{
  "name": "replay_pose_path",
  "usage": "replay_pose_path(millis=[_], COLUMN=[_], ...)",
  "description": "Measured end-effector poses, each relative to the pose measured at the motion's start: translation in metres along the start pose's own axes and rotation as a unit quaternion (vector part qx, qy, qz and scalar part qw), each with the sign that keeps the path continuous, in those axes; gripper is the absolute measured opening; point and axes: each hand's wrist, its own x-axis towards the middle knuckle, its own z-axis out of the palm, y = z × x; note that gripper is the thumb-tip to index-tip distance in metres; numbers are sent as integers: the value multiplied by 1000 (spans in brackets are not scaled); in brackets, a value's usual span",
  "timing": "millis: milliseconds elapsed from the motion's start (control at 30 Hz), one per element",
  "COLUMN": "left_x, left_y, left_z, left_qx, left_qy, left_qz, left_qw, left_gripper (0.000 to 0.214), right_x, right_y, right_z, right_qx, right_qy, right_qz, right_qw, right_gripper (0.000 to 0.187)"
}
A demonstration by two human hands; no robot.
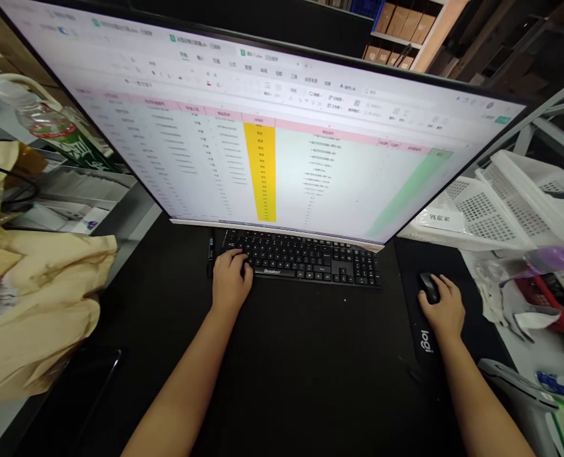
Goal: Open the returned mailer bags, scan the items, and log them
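Observation:
My left hand [230, 279] rests on the left end of a black keyboard [305, 258], fingers spread over the keys. Farther right, my right hand [446, 311] is wrapped over a black computer mouse [429, 289]. Under the mouse lies a black mouse pad [413, 266] with "logi" printed on it. A large monitor [263, 146] stands behind the keyboard and shows a spreadsheet with one yellow column; its text is mostly blurred. A thin black pen-like item [211, 254] lies beside the keyboard's left end.
Tan padded envelopes [39, 304] and a dark phone-like slab [79, 387] lie at left, near a green-labelled bottle [67, 130]. White perforated baskets [482, 209], a purple-capped bottle [549, 259] and a grey-white device [517, 384] crowd the right side. Shelved boxes [403, 24] stand behind.

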Motion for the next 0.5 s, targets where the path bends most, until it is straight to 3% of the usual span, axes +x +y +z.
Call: replay_pose_path(millis=[200, 500], left_x=[0, -4], left_y=[2, 1], left_z=[-3, -8], left_qx=[0, 4], left_qy=[1, 7], left_qz=[-9, -7], left_qw=[1000, 1000], left_gripper=[21, 21], right_x=[-6, -7], right_y=[-3, -9], right_z=[-4, -5], right_qx=[27, 88], right_qy=[-3, -1], right_qz=[-22, 0], right_qw=[999, 996], right_gripper=[61, 61])
